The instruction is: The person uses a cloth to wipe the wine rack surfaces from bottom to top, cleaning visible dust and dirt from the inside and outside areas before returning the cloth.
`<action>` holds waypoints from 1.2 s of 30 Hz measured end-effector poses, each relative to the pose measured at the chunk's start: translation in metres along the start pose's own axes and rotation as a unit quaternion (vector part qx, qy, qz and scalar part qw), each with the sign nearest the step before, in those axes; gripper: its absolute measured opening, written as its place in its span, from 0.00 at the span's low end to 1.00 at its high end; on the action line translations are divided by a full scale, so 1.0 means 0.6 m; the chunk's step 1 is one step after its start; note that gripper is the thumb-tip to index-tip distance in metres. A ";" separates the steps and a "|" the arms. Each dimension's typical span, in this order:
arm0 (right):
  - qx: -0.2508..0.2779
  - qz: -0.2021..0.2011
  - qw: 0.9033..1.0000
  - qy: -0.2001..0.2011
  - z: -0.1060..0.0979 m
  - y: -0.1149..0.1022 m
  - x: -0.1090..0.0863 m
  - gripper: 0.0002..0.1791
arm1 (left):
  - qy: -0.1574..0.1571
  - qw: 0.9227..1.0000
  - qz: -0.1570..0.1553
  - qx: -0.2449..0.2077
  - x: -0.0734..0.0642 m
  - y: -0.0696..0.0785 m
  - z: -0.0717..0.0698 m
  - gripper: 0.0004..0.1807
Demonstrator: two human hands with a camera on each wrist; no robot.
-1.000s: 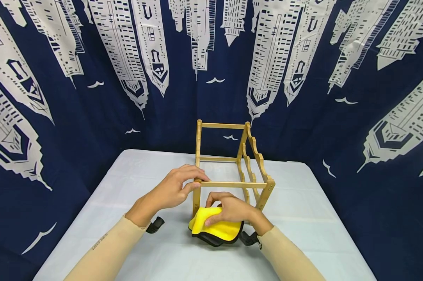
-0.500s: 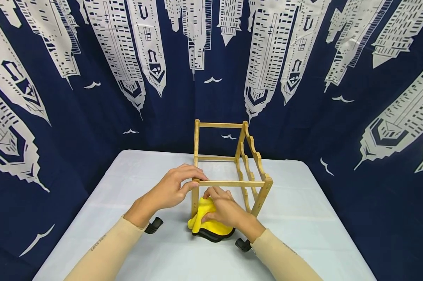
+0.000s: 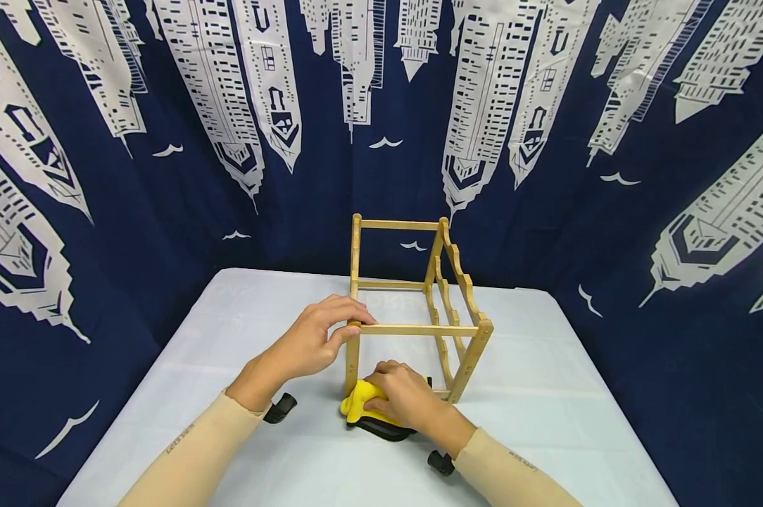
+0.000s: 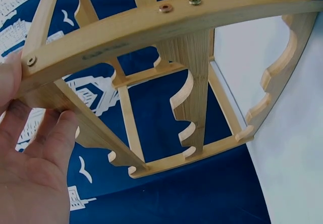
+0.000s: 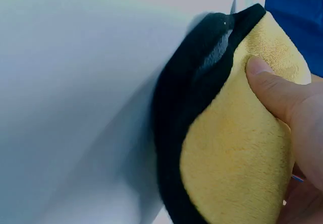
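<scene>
A light wooden rack [image 3: 419,330] with scalloped rails stands on the table. My left hand [image 3: 314,336] grips its near left top corner; in the left wrist view, the thumb and fingers lie around the end of the post [image 4: 126,31]. Low at the rack's near side, my right hand [image 3: 405,400] holds a yellow cloth [image 3: 360,403] with a black edge against the bottom. In the right wrist view, the thumb [image 5: 275,90] presses on the fuzzy yellow face of the cloth. My right fingers are mostly hidden there, and the cloth covers much of the lower near rail.
A white cloth-covered table [image 3: 280,292] bears the rack. Behind and at both sides hangs a dark blue curtain [image 3: 331,190] with white buildings and birds. Black straps with small devices [image 3: 280,408] sit at both wrists.
My right hand first shifted left and up with the cloth, then came down along the rack's near side. The cloth looks more bunched. My left hand stays on the corner.
</scene>
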State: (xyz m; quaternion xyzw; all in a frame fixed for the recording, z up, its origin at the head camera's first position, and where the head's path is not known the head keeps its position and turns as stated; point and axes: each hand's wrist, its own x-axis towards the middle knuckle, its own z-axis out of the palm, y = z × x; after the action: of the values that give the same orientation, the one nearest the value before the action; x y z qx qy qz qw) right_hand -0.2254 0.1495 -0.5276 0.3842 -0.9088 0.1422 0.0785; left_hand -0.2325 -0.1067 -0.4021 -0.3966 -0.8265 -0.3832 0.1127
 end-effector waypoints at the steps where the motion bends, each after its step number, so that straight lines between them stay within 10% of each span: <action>1: 0.002 0.004 1.000 -0.001 0.000 0.001 -0.003 0.19 | 0.002 1.000 0.001 0.000 -0.001 -0.001 0.001 0.13; 20: -0.191 0.076 0.979 -0.006 -0.058 0.014 -0.099 0.25 | -0.004 0.999 -0.034 -0.013 -0.006 0.003 0.010 0.18; 36: -0.087 0.021 0.996 0.015 -0.007 -0.007 -0.019 0.18 | 0.043 0.996 -0.052 -0.052 -0.002 0.005 0.012 0.12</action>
State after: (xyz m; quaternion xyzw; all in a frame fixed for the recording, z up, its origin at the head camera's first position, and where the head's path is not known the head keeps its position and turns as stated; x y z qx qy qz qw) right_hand -0.2140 0.1557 -0.5256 0.3550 -0.9243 0.0693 0.1221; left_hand -0.2287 -0.1011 -0.4058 -0.3418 -0.8193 -0.4475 0.1076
